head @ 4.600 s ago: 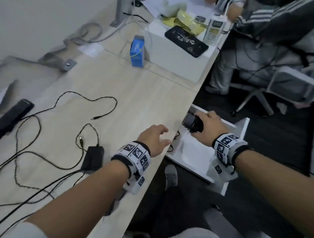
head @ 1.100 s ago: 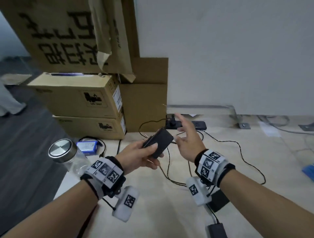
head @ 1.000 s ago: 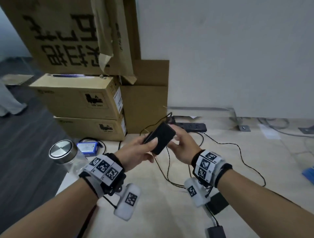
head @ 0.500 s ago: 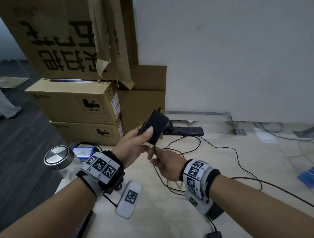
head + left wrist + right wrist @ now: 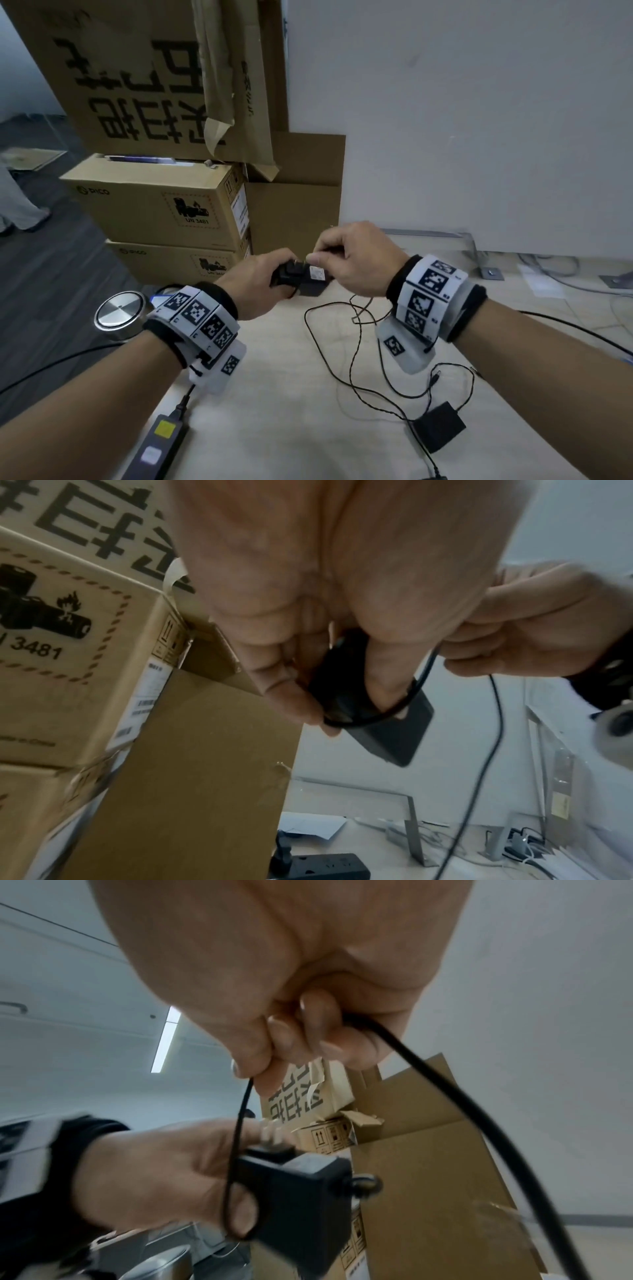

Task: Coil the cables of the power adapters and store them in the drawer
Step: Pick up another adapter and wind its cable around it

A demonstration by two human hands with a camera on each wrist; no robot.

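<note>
Black power adapter point(image 5: 310, 278) sits gripped in your left hand point(image 5: 260, 287) above the worktop point(image 5: 274, 394). Your right hand point(image 5: 356, 260) pinches its cable point(image 5: 428, 1074), one loop lying across the adapter.

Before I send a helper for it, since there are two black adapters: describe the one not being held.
On the light wooden desk, look near its front edge, below the right hand. The loose adapter lies flat there among thin black cables, touched by no hand, unlike the adapter gripped in the left hand.

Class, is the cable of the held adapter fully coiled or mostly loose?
Mostly loose: one loop of the cable crosses the adapter; the rest trails to the desk.
</note>
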